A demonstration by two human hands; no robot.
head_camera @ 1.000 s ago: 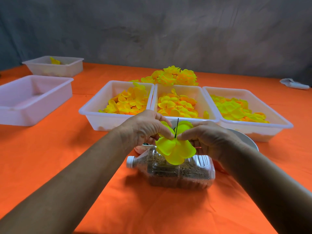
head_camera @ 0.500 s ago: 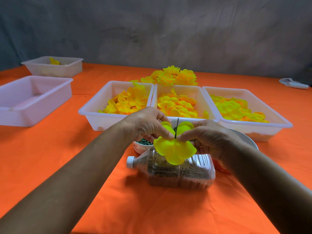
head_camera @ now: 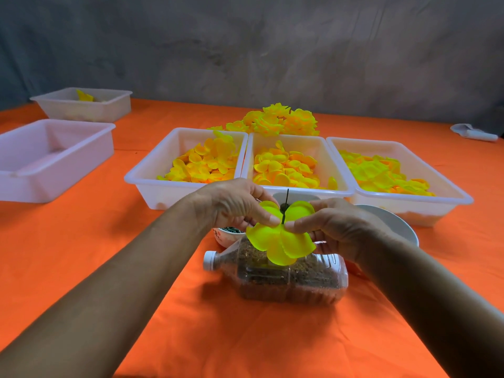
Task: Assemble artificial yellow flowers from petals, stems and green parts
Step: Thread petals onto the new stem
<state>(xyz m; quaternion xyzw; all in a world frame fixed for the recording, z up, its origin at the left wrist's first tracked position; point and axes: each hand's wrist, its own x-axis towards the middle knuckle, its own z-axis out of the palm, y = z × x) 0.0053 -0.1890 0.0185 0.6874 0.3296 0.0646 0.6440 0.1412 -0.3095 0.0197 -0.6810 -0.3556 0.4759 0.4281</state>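
Your left hand (head_camera: 231,205) and right hand (head_camera: 335,227) both pinched the yellow petal cluster (head_camera: 281,236) at its centre, around the thin dark stem (head_camera: 286,203), above the clear bottle (head_camera: 286,276) lying on the orange worktop (head_camera: 81,255).

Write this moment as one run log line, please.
left hand: pinches petal piece | right hand: pinches it | stem: through centre

**Count of things on the table**

Five white bins: three in a row holding loose petals (head_camera: 203,166), two off to the left (head_camera: 51,156). One plastic bottle (head_camera: 283,279) lying on its side. One small bowl (head_camera: 227,236), one white plate (head_camera: 392,222). One heap of finished flowers (head_camera: 281,120). Two hands, one half-built flower (head_camera: 281,238) on one dark stem (head_camera: 286,205).
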